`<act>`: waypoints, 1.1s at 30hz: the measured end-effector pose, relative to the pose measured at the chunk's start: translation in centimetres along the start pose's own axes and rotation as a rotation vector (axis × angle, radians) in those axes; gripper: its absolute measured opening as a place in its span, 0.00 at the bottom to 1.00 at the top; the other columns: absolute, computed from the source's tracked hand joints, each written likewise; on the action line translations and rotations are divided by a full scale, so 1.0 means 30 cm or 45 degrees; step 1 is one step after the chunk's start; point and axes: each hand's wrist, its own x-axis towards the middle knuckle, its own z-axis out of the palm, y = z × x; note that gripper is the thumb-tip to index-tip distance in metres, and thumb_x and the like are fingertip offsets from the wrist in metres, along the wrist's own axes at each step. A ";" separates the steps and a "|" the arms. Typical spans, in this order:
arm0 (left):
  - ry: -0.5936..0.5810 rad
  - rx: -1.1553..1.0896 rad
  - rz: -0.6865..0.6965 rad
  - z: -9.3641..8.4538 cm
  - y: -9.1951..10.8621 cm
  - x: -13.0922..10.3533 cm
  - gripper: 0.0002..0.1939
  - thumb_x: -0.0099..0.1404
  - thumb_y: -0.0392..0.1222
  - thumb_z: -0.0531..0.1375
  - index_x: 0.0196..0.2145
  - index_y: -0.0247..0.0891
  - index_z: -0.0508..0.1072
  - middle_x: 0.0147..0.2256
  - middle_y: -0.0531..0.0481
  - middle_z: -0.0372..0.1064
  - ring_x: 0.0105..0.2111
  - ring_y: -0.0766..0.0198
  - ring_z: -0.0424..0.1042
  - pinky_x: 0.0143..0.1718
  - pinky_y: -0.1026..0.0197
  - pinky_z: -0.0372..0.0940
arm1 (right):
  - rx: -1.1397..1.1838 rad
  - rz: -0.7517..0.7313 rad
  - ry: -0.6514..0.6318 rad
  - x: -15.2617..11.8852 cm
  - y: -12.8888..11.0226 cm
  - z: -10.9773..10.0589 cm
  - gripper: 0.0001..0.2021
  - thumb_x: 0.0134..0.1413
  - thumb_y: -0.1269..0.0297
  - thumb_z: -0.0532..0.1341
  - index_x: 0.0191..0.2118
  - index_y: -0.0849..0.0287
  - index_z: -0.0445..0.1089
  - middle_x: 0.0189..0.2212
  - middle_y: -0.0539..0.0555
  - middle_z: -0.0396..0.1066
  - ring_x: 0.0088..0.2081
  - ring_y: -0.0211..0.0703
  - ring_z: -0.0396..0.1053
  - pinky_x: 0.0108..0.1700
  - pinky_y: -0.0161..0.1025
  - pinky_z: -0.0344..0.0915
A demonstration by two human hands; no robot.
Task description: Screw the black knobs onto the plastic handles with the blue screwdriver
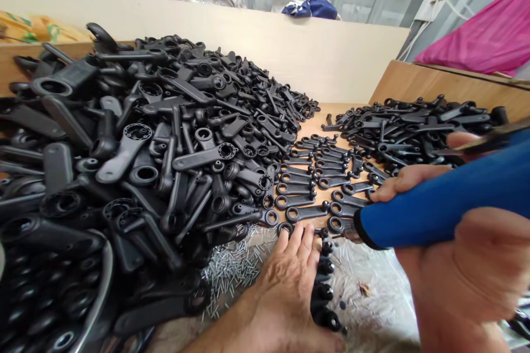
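My left hand [285, 287] lies palm down over a row of black crank handles [325, 289], its fingers stretched out flat. Its fingertips touch the crank handle at the far end of that row, and much of the row is hidden under the palm. Wrapped in my right hand [459, 270] is a blue electric screwdriver [439, 193], pointing left. The tip of the tool is close to the row's far end; whether it touches a screw cannot be made out. Many small silvery screws [232, 270] are strewn left of my left hand.
A tall heap of black crank handles [165, 121] fills the left side. More lie in ordered lines [298, 187] ahead, with another pile [414, 127] at the back right. A cream board [343, 55] closes off the back. Clear plastic sheeting [376, 287] covers the near surface.
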 end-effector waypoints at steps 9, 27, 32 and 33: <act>0.017 0.094 -0.009 0.009 0.012 0.014 0.57 0.52 0.74 0.50 0.64 0.23 0.47 0.65 0.27 0.35 0.65 0.39 0.34 0.62 0.39 0.43 | 0.123 0.073 0.076 0.018 0.055 0.007 0.26 0.28 0.46 0.73 0.35 0.56 0.73 0.20 0.49 0.71 0.20 0.42 0.68 0.22 0.39 0.66; -0.097 0.076 -0.016 -0.002 0.010 0.019 0.61 0.51 0.77 0.50 0.65 0.22 0.45 0.65 0.29 0.31 0.65 0.40 0.29 0.64 0.41 0.37 | 0.164 0.089 0.024 0.023 0.075 -0.007 0.31 0.29 0.45 0.73 0.41 0.57 0.71 0.21 0.49 0.72 0.22 0.42 0.69 0.23 0.37 0.68; -0.076 0.008 -0.023 -0.001 0.006 0.018 0.61 0.50 0.77 0.48 0.65 0.23 0.44 0.65 0.29 0.28 0.65 0.40 0.27 0.63 0.41 0.35 | 0.188 0.051 -0.008 0.022 0.077 -0.014 0.26 0.31 0.49 0.73 0.38 0.55 0.71 0.23 0.49 0.73 0.21 0.43 0.69 0.21 0.39 0.67; -0.075 0.002 -0.022 -0.001 0.006 0.018 0.61 0.50 0.77 0.49 0.65 0.23 0.44 0.65 0.29 0.28 0.65 0.40 0.27 0.63 0.41 0.35 | 0.188 0.056 -0.019 0.022 0.074 -0.014 0.26 0.31 0.49 0.73 0.38 0.55 0.71 0.22 0.49 0.73 0.21 0.43 0.69 0.21 0.38 0.67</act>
